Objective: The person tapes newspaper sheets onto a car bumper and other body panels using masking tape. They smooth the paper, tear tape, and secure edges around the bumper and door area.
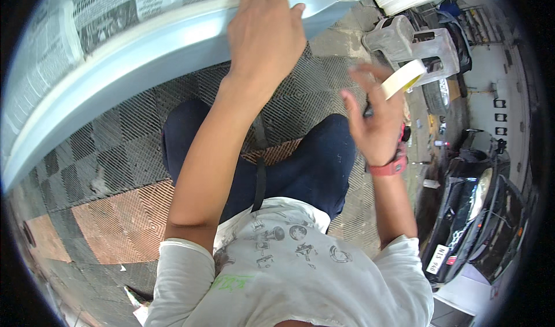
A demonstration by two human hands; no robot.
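My left hand (267,35) reaches up to a light blue-silver car body panel (191,35). Its fingers lie along the panel's upper edge, beside the newspaper (110,15) that covers the surface above; the fingertips are partly cut off by the frame. A roll of cream masking tape (403,78) sits at the fingers of my right hand (376,113), which is raised apart from the panel. The thumb and some fingers of that hand stand spread and slightly blurred. How the roll rests on the fingers is partly hidden. Pale tape runs along the edge of the newspaper.
Grey and orange ribbed floor tiles (127,217) lie under my bent legs. To the right stand grey plastic stools (430,49), a tyre (436,96) and black car bumpers (457,223). Small litter is on the floor at the lower left.
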